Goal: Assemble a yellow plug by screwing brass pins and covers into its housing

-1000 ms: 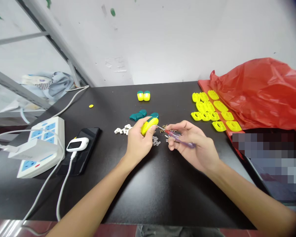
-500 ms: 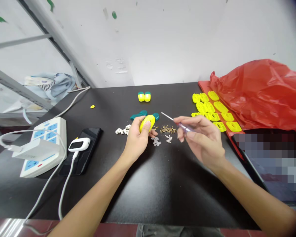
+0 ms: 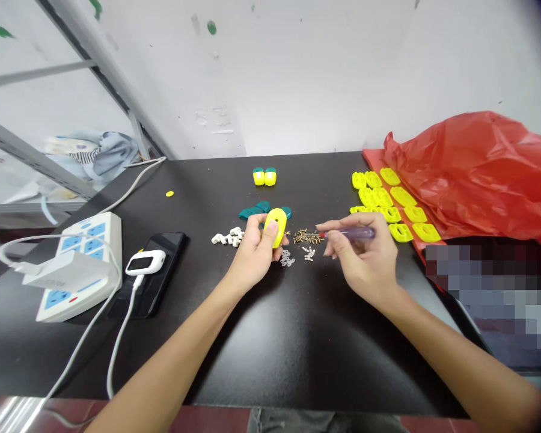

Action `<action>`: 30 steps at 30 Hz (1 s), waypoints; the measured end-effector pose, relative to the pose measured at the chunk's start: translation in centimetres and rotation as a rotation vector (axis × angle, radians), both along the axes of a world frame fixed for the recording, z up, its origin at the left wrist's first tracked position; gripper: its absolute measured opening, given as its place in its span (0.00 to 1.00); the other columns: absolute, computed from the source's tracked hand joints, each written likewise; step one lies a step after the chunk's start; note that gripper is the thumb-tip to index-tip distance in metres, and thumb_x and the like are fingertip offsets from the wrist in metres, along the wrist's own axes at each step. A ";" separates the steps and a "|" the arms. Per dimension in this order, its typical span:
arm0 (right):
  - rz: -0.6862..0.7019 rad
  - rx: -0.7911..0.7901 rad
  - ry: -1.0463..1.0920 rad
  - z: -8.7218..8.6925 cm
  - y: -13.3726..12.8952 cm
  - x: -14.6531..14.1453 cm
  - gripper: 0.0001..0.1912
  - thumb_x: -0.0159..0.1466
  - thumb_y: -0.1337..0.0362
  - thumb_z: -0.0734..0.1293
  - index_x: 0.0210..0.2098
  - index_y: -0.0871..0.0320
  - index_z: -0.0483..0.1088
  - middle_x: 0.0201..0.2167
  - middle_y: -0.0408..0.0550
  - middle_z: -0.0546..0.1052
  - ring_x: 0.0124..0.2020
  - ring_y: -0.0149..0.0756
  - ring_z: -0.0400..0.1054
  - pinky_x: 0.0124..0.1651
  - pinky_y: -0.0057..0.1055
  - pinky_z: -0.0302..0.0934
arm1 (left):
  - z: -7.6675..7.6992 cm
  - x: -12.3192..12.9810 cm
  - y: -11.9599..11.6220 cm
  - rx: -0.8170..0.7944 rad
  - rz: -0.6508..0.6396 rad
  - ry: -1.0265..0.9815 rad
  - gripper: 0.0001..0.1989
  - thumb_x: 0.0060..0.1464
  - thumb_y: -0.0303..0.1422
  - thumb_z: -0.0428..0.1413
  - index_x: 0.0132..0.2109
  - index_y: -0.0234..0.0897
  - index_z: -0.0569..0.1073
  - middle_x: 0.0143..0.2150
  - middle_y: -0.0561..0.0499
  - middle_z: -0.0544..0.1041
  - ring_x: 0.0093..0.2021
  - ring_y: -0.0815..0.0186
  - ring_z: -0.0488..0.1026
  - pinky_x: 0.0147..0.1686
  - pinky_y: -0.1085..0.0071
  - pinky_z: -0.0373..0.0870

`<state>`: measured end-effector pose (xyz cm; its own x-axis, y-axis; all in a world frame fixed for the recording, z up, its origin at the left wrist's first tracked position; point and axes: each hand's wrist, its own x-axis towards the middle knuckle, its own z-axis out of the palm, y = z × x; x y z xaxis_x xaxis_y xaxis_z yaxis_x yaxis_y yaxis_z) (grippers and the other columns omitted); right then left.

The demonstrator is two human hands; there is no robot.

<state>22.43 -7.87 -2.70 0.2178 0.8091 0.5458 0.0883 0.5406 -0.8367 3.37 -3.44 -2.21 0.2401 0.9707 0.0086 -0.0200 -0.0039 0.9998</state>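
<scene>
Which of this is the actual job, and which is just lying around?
In the work:
left hand with yellow shell
right hand with purple-handled screwdriver
brass screws
small grey links
white clips
teal pieces
yellow parts

Lying about:
power strip
phone
white gadget
white cable
red plastic bag
cloth

A scuffed white wall (image 3: 324,78) rose behind the black bench (image 3: 234,361), a grey metal frame (image 3: 103,75) slanting at its left, above a reddish floor (image 3: 211,421).
</scene>
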 end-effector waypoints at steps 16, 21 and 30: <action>0.115 -0.171 -0.142 -2.0 0.5 -0.3 0.10 0.67 0.60 0.71 0.45 0.53 0.67 0.45 0.49 0.82 0.29 0.31 0.76 0.34 0.34 0.75 | 0.3 0.4 0.1 -0.015 0.016 -0.034 0.19 0.62 0.45 0.57 0.45 0.39 0.58 0.40 0.51 0.78 0.20 0.74 0.73 0.18 0.76 0.65; 0.124 -0.174 -0.168 -2.0 0.4 -0.4 0.09 0.68 0.60 0.70 0.45 0.53 0.68 0.45 0.49 0.82 0.30 0.31 0.76 0.35 0.34 0.74 | 0.6 0.5 0.0 -0.050 0.023 -0.026 0.13 0.65 0.39 0.54 0.44 0.39 0.57 0.40 0.51 0.77 0.19 0.74 0.73 0.17 0.76 0.66; 0.147 -0.173 -0.135 -2.1 0.3 -0.5 0.09 0.68 0.61 0.70 0.46 0.52 0.69 0.45 0.49 0.81 0.31 0.31 0.75 0.35 0.34 0.75 | 1.3 0.8 -0.2 -0.136 0.046 -0.014 0.10 0.66 0.34 0.52 0.42 0.40 0.55 0.39 0.52 0.77 0.18 0.71 0.74 0.15 0.76 0.66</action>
